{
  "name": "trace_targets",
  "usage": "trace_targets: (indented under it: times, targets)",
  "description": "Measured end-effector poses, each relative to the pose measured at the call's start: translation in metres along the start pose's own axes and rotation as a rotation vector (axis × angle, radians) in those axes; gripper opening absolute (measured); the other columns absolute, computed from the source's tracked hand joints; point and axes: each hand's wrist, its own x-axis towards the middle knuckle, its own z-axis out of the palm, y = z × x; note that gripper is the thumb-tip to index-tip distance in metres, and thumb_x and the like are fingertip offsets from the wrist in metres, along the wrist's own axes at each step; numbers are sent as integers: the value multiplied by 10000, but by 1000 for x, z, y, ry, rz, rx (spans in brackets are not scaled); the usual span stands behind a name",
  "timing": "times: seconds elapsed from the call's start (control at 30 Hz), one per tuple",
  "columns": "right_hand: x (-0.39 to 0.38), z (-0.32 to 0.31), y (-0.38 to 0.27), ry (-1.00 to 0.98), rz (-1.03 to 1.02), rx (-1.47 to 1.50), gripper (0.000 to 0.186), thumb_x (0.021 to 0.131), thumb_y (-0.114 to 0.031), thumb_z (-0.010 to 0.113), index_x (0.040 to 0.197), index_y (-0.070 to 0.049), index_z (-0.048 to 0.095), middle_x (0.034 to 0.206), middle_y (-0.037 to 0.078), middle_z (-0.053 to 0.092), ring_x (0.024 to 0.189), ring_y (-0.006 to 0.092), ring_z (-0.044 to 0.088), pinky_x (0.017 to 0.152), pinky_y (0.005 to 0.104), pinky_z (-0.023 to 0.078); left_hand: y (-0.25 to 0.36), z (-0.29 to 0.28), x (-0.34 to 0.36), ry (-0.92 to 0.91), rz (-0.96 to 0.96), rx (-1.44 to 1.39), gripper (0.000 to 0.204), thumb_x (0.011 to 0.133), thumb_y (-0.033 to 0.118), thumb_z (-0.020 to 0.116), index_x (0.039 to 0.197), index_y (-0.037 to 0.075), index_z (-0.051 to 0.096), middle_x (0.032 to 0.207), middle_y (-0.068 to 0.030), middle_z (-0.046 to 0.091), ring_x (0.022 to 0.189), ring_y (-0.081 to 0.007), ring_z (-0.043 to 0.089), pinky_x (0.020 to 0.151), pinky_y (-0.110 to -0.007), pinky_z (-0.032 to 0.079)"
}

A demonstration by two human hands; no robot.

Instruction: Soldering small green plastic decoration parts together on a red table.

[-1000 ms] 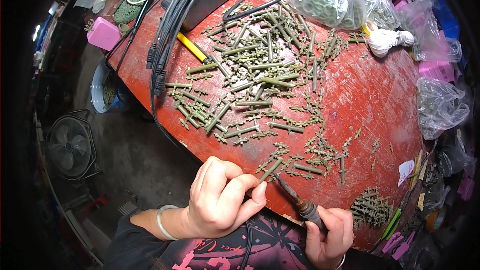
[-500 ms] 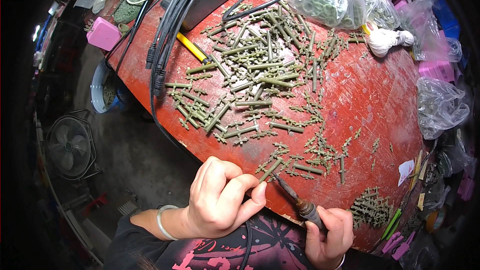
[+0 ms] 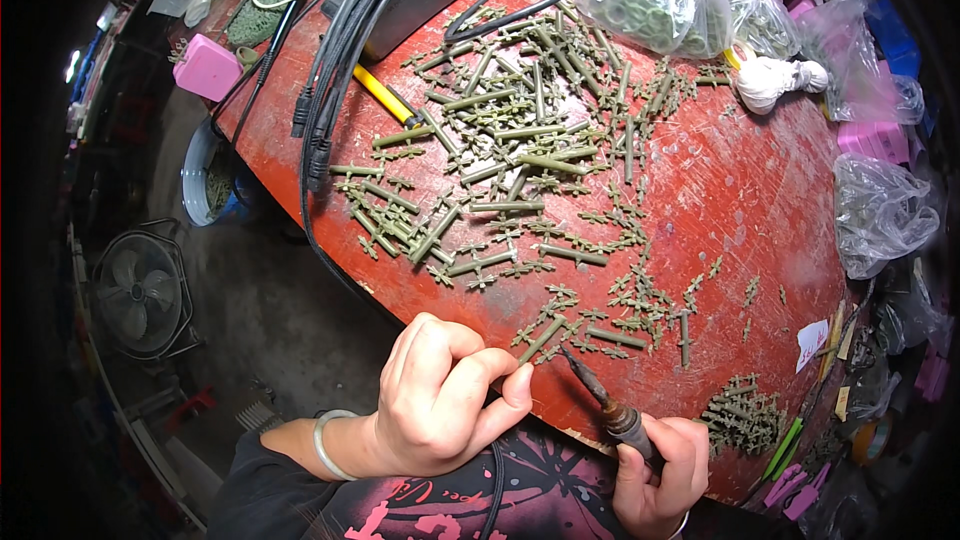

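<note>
My left hand (image 3: 440, 395) is closed near the table's front edge, thumb and forefinger pinching the lower end of a short olive-green rod (image 3: 541, 340). That rod tilts up and to the right from the fingertips. In my right hand (image 3: 665, 470) is a soldering iron (image 3: 590, 380), gripped by its dark handle. Its dark tip points up and left, just right of the rod and apart from it. Beyond both hands, a loose heap of green rods and small leaf-like sprigs (image 3: 520, 140) covers the middle of the table.
The red table (image 3: 760, 200) has a curved, worn edge. A smaller pile of green pieces (image 3: 745, 418) lies at right. Black cables (image 3: 325, 90) hang beside a grey box (image 3: 430, 0). Clear bags (image 3: 650, 0) and white string (image 3: 775, 83) sit at far right. A fan (image 3: 138, 295) stands on the floor.
The soldering iron has shifted slightly to the right, and its tip has moved away from the rod. My left hand and the rod have stayed in place.
</note>
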Motion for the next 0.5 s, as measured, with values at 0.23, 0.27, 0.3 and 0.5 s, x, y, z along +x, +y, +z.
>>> trace_targets:
  times: [0.23, 0.27, 0.3, 0.5]
  targets:
    - [2, -4, -5, 0, 16, 16, 336, 885, -157, 781, 1121, 51, 662, 907, 165, 623, 710, 255, 627, 589, 332, 518, 0, 0, 0, 1, 2, -9, 219, 712, 50, 834, 856, 28, 671, 795, -64, 491, 653, -233, 496, 551, -348, 419]
    - [10, -7, -11, -10, 10, 35, 291, 867, -51, 761, 1109, 69, 653, 910, 183, 628, 740, 295, 620, 638, 363, 518, 1, 0, 0, 1, 2, -8, 219, 712, 50, 834, 856, 28, 671, 795, -64, 491, 653, -233, 496, 551, -348, 419]
    - [14, -9, -15, -19, 3, 54, 267, 849, 54, 742, 1096, 86, 645, 914, 201, 634, 770, 336, 614, 687, 394, 517, 1, 0, 0, 0, 1, -6, 220, 711, 50, 835, 856, 28, 671, 797, -65, 490, 655, -233, 496, 553, -348, 420]
    - [16, -8, -16, -17, 1, 53, 259, 859, 59, 731, 1099, 88, 637, 913, 199, 632, 767, 329, 608, 689, 392, 512, -1, 1, 0, -3, 2, -10, 225, 707, 48, 836, 858, 28, 670, 804, -66, 487, 657, -233, 495, 556, -348, 422]
